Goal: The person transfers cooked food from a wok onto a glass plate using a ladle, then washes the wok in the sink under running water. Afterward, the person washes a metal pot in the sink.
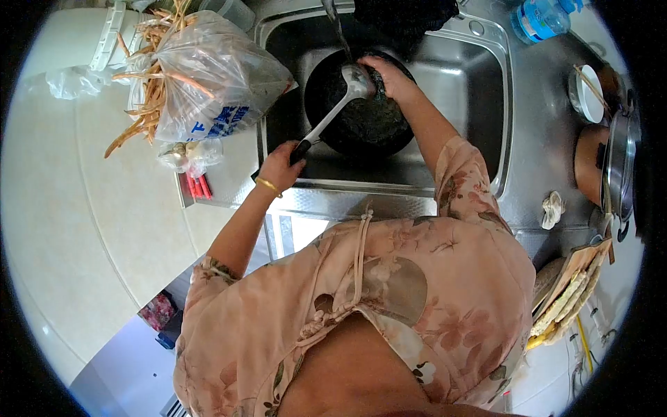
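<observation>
Ladle point(330, 119) slants forward-right from left hand point(279, 167), closed round its handle; head beside right hand point(390, 78), whose grip I can't tell.

The sink point(451, 83) is smooth, shiny metal, and so is the bowl of the ladle point(358, 81), whose grip is dark and looks like plastic. The pan point(333, 128) is dark. Thin, see-through plastic with a crinkled sheen makes the bag point(222, 76). The bottle point(540, 22) is clear plastic, the board point(568, 271) flat wood, the patterned shirt point(278, 285) soft cloth. Pale, glossy and smooth, the desk point(62, 208) shows thin seams.
</observation>
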